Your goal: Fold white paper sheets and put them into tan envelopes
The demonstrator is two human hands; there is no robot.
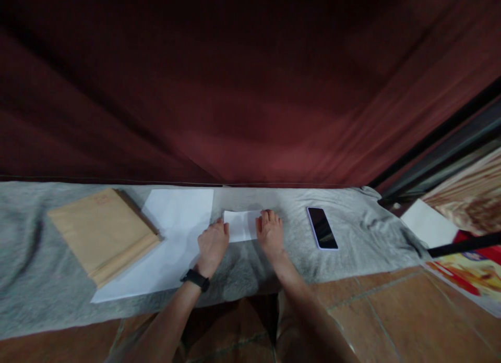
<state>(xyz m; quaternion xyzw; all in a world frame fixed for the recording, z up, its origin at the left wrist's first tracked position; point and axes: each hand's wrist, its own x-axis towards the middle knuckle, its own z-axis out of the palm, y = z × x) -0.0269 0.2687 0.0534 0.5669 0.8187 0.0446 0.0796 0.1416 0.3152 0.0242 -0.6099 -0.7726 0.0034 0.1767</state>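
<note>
Dark red curtain is hanging behind, and a grey cloth [58,295] is covering the low surface, with tiled floor [391,321] nearer the person. Both hands are pressing flat on a small folded white paper [241,225] lying mid-cloth. The left hand [212,245], black watch [195,278] on its wrist, is sitting at the paper's 8 o'clock corner, fingers spread and flat, gripping nothing. The right hand [270,232] is pinning the 3 o'clock edge, also flat and not closed on anything.

A larger white sheet [172,238] is lying just beside at 9 o'clock, with a brown envelope stack [102,232] partly on top of it. A phone [322,227] is resting well apart at 3 o'clock.

Risks, as I judge them: the cloth is soft and wrinkled, so any crease could be going crooked; the paper could be sliding under uneven pressure; the left hand's heel is resting on the big sheet and could be dragging or crumpling it.
</note>
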